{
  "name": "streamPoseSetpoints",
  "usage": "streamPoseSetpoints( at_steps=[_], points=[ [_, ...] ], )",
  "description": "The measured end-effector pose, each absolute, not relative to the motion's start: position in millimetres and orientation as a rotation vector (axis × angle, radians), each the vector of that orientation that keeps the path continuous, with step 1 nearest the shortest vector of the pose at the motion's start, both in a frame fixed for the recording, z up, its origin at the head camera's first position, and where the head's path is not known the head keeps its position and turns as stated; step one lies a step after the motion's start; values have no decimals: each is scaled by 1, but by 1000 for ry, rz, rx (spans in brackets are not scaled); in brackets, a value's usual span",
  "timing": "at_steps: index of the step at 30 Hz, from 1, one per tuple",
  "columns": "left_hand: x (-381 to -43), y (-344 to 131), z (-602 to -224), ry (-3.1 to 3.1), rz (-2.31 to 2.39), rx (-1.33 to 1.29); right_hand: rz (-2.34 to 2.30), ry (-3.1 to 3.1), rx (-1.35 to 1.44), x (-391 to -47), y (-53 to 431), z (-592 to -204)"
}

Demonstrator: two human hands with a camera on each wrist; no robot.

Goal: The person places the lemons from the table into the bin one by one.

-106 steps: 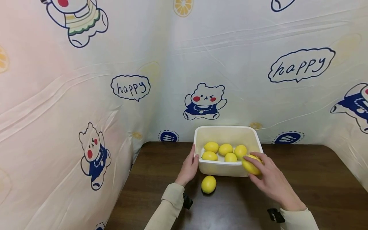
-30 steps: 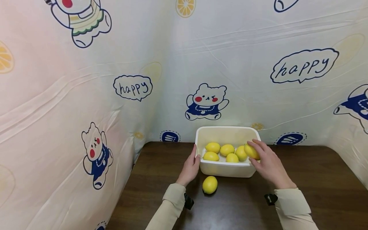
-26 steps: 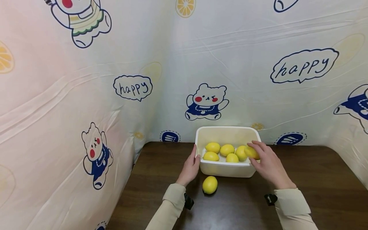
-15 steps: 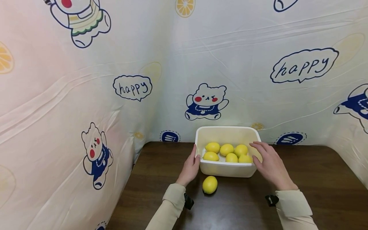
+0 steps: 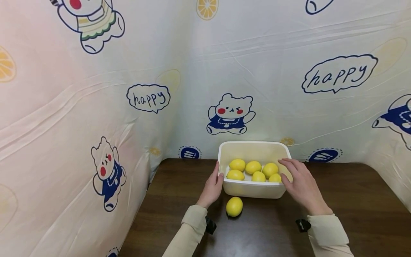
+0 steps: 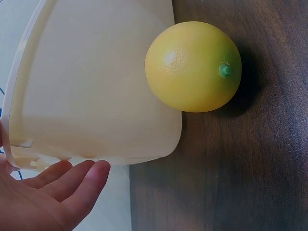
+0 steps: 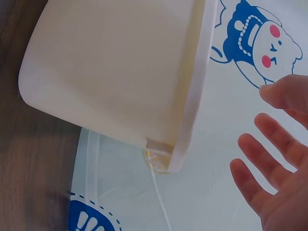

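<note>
In the head view, a white plastic bin stands on the table with several yellow lemons lying inside. My left hand holds the bin at its left front corner, thumb at the rim and fingers along the side wall. Over the bin's right front corner, my right hand is spread with nothing in it; the right wrist view shows its fingers apart, away from the rim. One more lemon sits on the table in front of the bin, its green stem end visible in the left wrist view.
The dark wooden table carries the bin near its back edge. Behind and beside it hangs a pale cloth printed with bears and "happy" bubbles. Each wrist wears a black strap by a beige sleeve.
The right hand has brought a lemon over the bin's right front corner and let it go; that lemon now lies among the others. The left hand has stayed at the bin.
</note>
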State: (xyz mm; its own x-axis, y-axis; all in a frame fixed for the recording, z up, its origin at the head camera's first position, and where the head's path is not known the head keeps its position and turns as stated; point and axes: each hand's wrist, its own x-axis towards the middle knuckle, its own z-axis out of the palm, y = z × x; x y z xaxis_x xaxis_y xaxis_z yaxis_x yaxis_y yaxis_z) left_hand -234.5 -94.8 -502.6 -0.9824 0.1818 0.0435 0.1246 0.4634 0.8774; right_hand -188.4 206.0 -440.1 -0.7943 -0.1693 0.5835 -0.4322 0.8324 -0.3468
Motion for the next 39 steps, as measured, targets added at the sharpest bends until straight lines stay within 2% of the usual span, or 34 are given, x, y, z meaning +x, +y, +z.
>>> streamPoseSetpoints(
  at_steps=[25,39],
  points=[
    [-233,-94,-501,2654,1578,288,644,-2363,504,-183,199,-430],
    [-235,-94,-501,2672,1577,303,733,-2206,717,-174,186,-425]
  ],
)
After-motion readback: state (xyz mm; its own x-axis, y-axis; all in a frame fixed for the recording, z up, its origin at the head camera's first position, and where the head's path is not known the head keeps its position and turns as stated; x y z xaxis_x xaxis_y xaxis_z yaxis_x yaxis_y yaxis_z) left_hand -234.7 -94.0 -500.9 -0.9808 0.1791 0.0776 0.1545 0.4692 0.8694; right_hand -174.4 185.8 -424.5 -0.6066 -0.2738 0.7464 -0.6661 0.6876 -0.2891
